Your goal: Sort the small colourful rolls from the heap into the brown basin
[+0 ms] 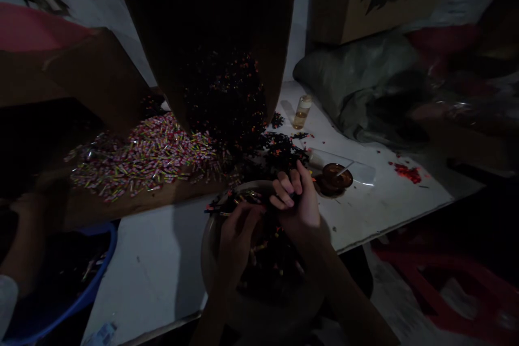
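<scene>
Clearly, the small dark pieces [278,233] w/ orange-red tips lie loose in a pale round basin [206,259] right under both hands, a few lighter bits [252,193] mixed in. They look thin & v. light, prob. stiff, maybe plastic, tho it's too dim to be sure. My guess: a bit slippery singly, apt to tangle in bulk, and the tips may be the weak spot, so best take 1 by its middle btwn thumb & index.

Left hand [237,235] is bent over the basin, fingertips drawn in near the thumb; a reddish speck shows at the tips, but I can't tell if it's gripped. Right hand [302,203], just beside it, is raised, fingers curled toward the palm, w/ something dark in the hollow; can't tell if they're closed on it.

Beyond both hands, more dark stuff fills a tipped cardboard box [279,81] & spills toward the right fingers. Off past the left hand: a heap of small printed tubes [154,154]. Just right of the right hand: a small bowl [337,175] w/ a stick in it; farther out, a little bottle [301,113].
</scene>
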A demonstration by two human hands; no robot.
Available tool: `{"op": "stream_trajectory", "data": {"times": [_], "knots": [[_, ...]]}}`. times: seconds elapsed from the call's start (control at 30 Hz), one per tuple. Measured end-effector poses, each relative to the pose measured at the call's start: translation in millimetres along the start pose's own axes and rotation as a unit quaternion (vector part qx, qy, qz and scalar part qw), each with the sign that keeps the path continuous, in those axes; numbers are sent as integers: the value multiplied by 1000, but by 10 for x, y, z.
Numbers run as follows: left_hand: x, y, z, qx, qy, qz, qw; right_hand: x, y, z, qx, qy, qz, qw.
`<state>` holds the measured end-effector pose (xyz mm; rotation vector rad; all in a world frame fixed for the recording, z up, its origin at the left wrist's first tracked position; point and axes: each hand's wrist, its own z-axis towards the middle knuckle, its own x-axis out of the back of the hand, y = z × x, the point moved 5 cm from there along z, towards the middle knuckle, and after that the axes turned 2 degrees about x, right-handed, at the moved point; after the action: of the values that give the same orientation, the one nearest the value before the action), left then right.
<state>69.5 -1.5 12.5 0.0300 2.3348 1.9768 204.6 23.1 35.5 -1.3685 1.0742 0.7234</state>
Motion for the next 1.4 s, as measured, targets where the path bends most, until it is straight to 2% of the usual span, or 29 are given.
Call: {"op": "stream_trajectory", "data": {"times": [0.23, 0.43, 0.53, 0.63, 0.73, 0.9, 1.07, 1.2, 1.3, 1.4], "knots": [[-6, -120, -32, 17, -16, -1, 1000, -16, 1, -31, -4, -22, 6, 1000], [25, -114, -42, 28, 8, -30, 999, -16, 20, -87, -15, -9, -1, 1000], [-14, -88, -28, 41, -30, -41, 998, -9, 25, -104, -9, -10, 7, 1000], [-49, -127, -29, 84, -72, -77, 991, 0, 29, -121, -12, -10, 5, 1000], [-44, -165, -35, 113, -92, -115, 983, -1, 30, -140, -16, -15, 1, 1000], [-31, -188, -46, 125, -120, -140, 975, -17, 34, -157, -19, -31, 4, 999], [-16, -186, -53, 119, -109, -129, 979, -10, 36, -162, -17, -34, -7, 999], [-17, -207, -72, 140, -126, -116, 975, -10, 43, -169, -18, -31, -17, 999], [-15, -247, -106, 142, -128, -106, 976, -10, 59, -186, -6, -9, -17, 1000], [-11, -303, -151, 116, -99, -90, 984, 2, 95, -217, 9, 24, -15, 1000]]}}
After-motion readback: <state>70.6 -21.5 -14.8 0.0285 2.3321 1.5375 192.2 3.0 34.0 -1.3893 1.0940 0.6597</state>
